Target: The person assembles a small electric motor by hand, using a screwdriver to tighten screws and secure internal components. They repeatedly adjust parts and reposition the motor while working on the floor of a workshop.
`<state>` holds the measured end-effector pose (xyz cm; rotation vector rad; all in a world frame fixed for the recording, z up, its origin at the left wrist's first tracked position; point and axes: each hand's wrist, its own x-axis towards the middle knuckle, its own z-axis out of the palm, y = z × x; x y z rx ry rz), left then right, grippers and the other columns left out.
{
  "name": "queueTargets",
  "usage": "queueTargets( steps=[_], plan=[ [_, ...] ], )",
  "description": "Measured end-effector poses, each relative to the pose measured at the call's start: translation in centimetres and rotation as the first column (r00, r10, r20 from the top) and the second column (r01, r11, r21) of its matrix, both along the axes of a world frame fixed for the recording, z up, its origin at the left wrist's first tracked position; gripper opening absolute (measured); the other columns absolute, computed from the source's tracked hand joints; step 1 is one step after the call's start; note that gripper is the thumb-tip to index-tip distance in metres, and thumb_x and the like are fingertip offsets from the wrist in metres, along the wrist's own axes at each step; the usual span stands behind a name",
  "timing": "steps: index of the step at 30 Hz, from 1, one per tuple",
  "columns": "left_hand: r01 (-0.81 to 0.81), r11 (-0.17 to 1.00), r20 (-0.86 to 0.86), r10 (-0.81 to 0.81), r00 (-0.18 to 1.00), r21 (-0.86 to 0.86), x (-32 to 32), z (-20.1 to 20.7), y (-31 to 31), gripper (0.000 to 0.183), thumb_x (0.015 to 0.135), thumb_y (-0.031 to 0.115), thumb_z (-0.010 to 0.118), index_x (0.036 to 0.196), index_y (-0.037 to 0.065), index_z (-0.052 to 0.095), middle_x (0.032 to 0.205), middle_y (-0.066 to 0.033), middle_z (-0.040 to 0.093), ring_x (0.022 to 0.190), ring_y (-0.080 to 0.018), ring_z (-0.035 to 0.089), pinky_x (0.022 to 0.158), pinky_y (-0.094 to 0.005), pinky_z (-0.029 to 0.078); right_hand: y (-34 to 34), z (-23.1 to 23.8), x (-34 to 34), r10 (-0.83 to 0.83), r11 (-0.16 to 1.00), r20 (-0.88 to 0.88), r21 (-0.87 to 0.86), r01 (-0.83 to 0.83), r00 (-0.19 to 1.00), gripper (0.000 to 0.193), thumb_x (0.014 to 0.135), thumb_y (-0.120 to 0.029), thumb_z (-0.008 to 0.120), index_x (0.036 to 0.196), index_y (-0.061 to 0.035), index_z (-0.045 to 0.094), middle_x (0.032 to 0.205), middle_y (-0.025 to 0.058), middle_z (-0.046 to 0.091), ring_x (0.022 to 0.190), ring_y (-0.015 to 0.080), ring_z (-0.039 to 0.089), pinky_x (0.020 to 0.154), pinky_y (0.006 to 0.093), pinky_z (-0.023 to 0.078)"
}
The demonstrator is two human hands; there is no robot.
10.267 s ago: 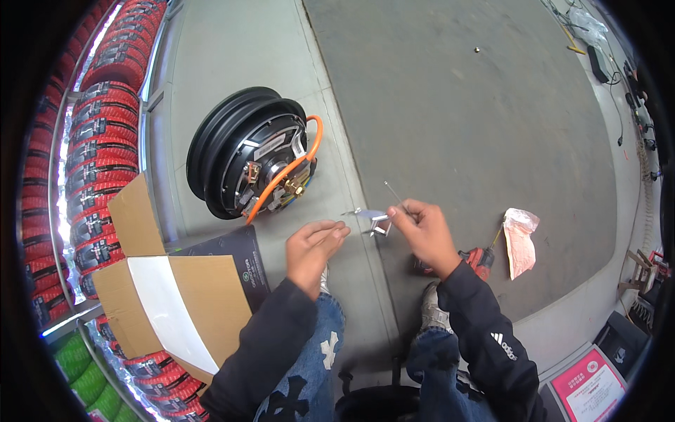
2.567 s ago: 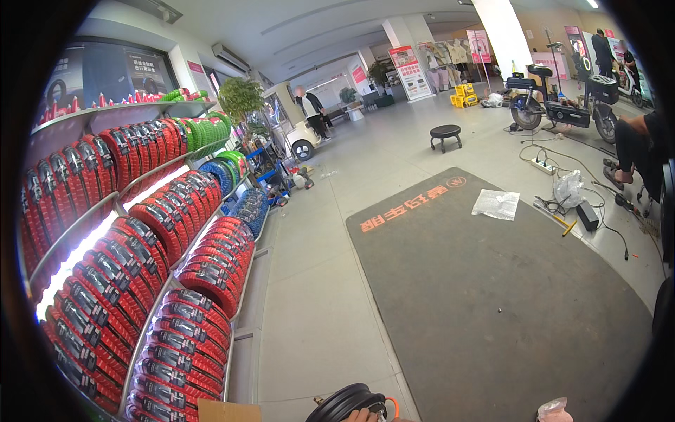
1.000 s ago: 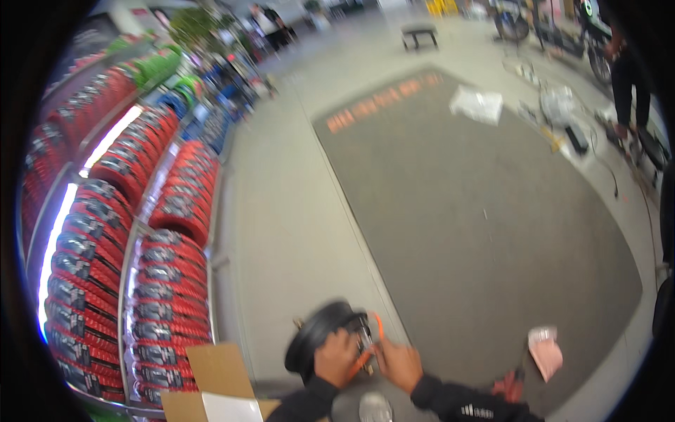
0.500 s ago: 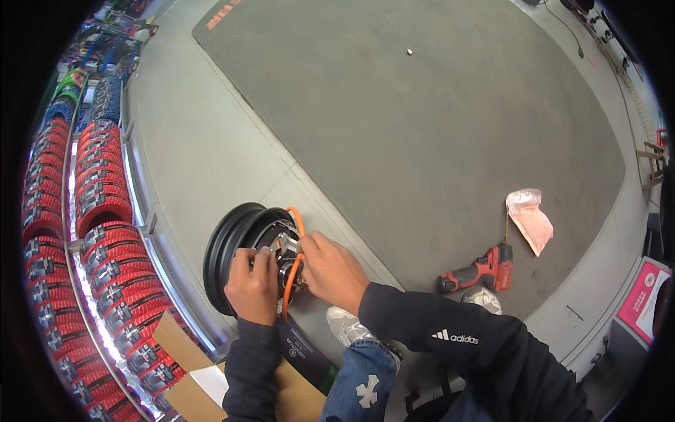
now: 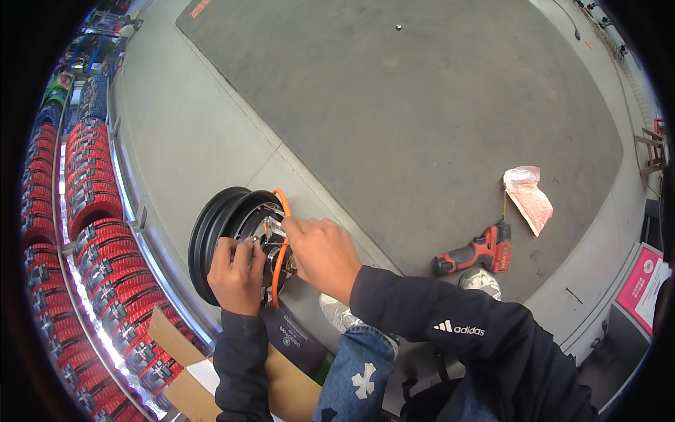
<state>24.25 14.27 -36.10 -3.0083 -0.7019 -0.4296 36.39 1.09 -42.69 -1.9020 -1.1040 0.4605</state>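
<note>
A black wheel rim (image 5: 219, 243) with a metal hub stands upright on the floor at lower left. A thick orange cable (image 5: 279, 271) loops in front of the hub. My left hand (image 5: 238, 276) is closed in a pinch at the rim's near side, fingertips by the hub; what they hold is too small to name. Over the cable lies my right hand (image 5: 325, 254), its fingers bent in against the silver hub parts (image 5: 273, 226). Whatever this hand grips is hidden behind its fingers.
An opened cardboard box (image 5: 292, 394) with a dark panel is below the wheel. Red-wrapped tires (image 5: 91, 169) fill racks at left. A red and black cordless drill (image 5: 481, 253) and pink bubble pouch (image 5: 529, 197) lie on the grey mat (image 5: 422, 133). A small shiny piece (image 5: 399, 27) lies farther off.
The view has shifted, so the whole scene sits a little higher and further left. Both hands stay at the hub; the right fingers have moved slightly over the silver parts.
</note>
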Motion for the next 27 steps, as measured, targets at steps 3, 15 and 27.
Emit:
queueTargets(
  steps=[3, 15, 27],
  plan=[
    [0.008, 1.0, -0.003, -0.008, 1.0, -0.003, -0.2, -0.2, 0.2, 0.017, 0.082, -0.002, 0.088, 0.088, 0.001, 0.073, 0.089, -0.01, 0.063, 0.069, -0.0282, 0.068, 0.062, -0.0389, 0.055, -0.1, 0.1, 0.2, 0.01, 1.0, 0.002, -0.017, -0.01, 1.0, 0.036, 0.083, -0.003, 0.079, 0.115, 0.0005, 0.065, 0.091, 0.0132, 0.073, 0.084, 0.0348, 0.073, 0.076, 0.0467, 0.058],
    [0.038, 0.999, -0.004, -0.038, 0.999, 0.014, -0.1, -0.2, 0.3, 0.018, 0.083, -0.001, 0.086, 0.087, 0.002, 0.069, 0.09, -0.0092, 0.062, 0.069, -0.028, 0.066, 0.061, -0.0403, 0.054, -0.2, -0.1, -0.2, -0.009, 0.998, -0.023, -0.055, 0.007, 1.0, 0.032, 0.081, -0.002, 0.08, 0.109, 0.0009, 0.064, 0.091, 0.0143, 0.073, 0.085, 0.0348, 0.075, 0.074, 0.0455, 0.058],
    [0.043, 0.999, -0.007, -0.042, 0.999, 0.034, -0.3, -0.3, 0.2, 0.017, 0.083, -0.001, 0.087, 0.088, 0.003, 0.071, 0.088, -0.0083, 0.062, 0.066, -0.0263, 0.065, 0.059, -0.0383, 0.054, -0.1, -0.6, -1.2, 0.083, 0.989, 0.08, -0.125, -0.073, 0.993, 0.044, 0.077, -0.005, 0.088, 0.113, -0.0035, 0.062, 0.095, 0.0096, 0.071, 0.089, 0.0277, 0.073, 0.09, 0.0412, 0.044]
  ],
)
